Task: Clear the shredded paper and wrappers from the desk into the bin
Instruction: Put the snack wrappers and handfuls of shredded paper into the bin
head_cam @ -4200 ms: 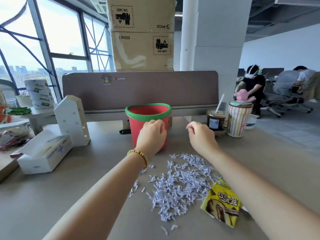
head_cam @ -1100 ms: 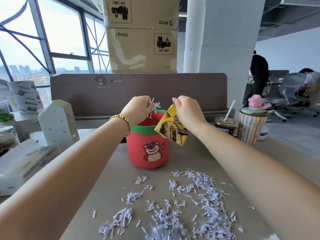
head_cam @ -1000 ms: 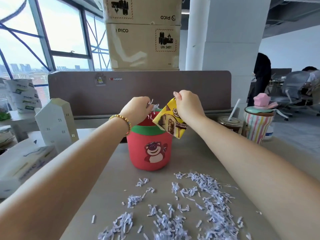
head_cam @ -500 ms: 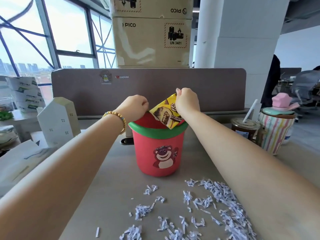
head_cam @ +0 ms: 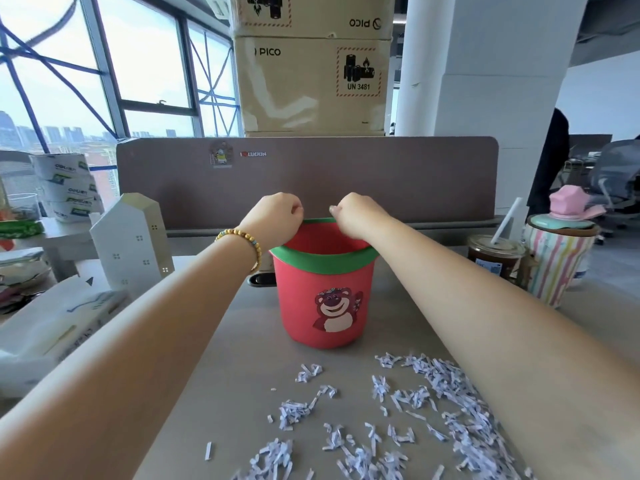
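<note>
Red with a green rim, the bin [head_cam: 325,289] stands upright on the desk [head_cam: 235,358], mouth up. Over its mouth the left hand [head_cam: 277,216] and right hand [head_cam: 353,213] hover, fingers curled, holding nothing visible. Shredded paper [head_cam: 398,420] lies scattered on the desk before the bin.

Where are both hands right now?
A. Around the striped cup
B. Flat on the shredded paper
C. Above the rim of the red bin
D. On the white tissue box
C: the left hand and the right hand are both over the green rim of the red bin, fingers curled.
</note>
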